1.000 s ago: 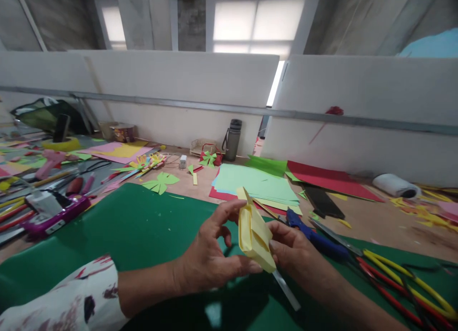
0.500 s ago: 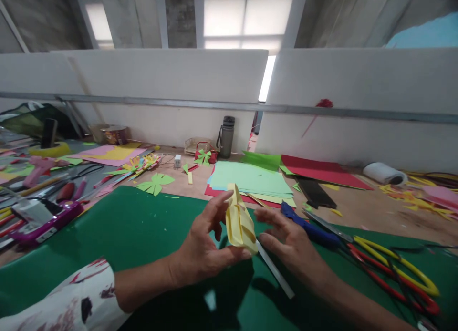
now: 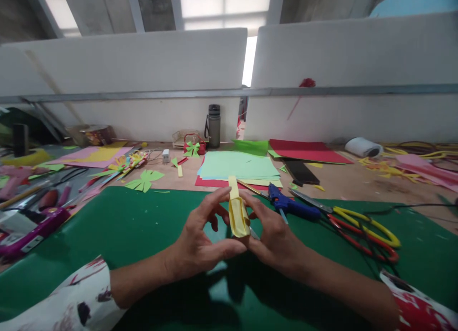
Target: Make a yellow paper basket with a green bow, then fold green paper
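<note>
A small folded yellow paper piece (image 3: pixel 239 217), box-like with a strip rising from its far end, is held up over the green mat (image 3: pixel 118 226). My left hand (image 3: pixel 205 235) grips it from the left, thumb below and forefinger at the upper edge. From the right, my right hand (image 3: pixel 274 231) closes on it too, thumb low and forefinger near the top. Part of a white strip shows behind the paper, mostly hidden by my right hand. To the right lie a blue glue gun (image 3: pixel 295 207) and large scissors (image 3: pixel 361 226) with yellow and red handles.
Beyond the mat lie a stack of pale green paper (image 3: pixel 238 165), red sheets (image 3: pixel 307 151) and a dark phone-like slab (image 3: pixel 302 171). A grey bottle (image 3: pixel 214 126) stands by the white board. Tools and a purple power strip (image 3: pixel 34 235) crowd the left.
My right hand has moved left and taken hold of the yellow paper piece, which has turned more upright. The view has shifted, bringing my right sleeve into sight.
</note>
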`<state>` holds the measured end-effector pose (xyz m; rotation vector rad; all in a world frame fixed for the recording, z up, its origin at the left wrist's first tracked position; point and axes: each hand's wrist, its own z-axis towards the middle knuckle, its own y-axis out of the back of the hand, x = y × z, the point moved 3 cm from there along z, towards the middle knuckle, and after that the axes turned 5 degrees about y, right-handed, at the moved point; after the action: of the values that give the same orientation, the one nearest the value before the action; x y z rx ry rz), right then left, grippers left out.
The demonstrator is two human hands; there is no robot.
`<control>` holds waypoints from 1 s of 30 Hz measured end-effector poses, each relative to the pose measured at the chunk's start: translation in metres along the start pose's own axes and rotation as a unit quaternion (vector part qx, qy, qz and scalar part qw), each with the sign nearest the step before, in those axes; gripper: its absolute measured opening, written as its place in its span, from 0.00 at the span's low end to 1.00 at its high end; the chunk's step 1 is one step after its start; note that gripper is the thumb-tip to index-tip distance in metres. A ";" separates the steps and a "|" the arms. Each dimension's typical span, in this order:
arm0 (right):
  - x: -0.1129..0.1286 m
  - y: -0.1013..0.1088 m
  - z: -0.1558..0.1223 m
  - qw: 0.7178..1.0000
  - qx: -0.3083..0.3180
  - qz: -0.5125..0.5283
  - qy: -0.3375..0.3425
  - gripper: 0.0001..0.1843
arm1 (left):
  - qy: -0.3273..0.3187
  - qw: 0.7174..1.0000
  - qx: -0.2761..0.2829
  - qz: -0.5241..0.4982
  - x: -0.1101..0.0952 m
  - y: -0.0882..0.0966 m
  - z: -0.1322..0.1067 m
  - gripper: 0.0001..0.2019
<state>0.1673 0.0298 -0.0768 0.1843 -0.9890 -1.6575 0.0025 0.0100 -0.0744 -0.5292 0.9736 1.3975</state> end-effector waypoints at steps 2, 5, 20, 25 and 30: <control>-0.002 0.001 0.000 1.000 0.000 -0.019 0.008 0.37 | 0.047 0.998 0.001 -0.049 -0.001 0.003 0.002 0.30; -0.004 0.001 0.000 0.998 0.013 -0.047 0.026 0.36 | 0.126 0.984 0.028 -0.121 0.000 0.004 0.005 0.24; -0.009 -0.004 0.001 0.996 0.053 -0.058 0.044 0.33 | 0.186 0.962 0.079 -0.184 0.006 0.002 0.008 0.20; -0.009 -0.003 0.001 0.995 0.062 -0.072 0.034 0.32 | 0.162 0.982 -0.026 -0.096 -0.002 0.012 0.011 0.12; -0.009 -0.002 0.002 0.992 0.041 -0.111 0.048 0.31 | 0.103 0.995 -0.016 -0.004 -0.007 0.018 0.013 0.03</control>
<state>0.1674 0.0386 -0.0801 0.4385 -0.9935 -1.7909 -0.0110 0.0193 -0.0579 -0.7116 1.1146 1.3712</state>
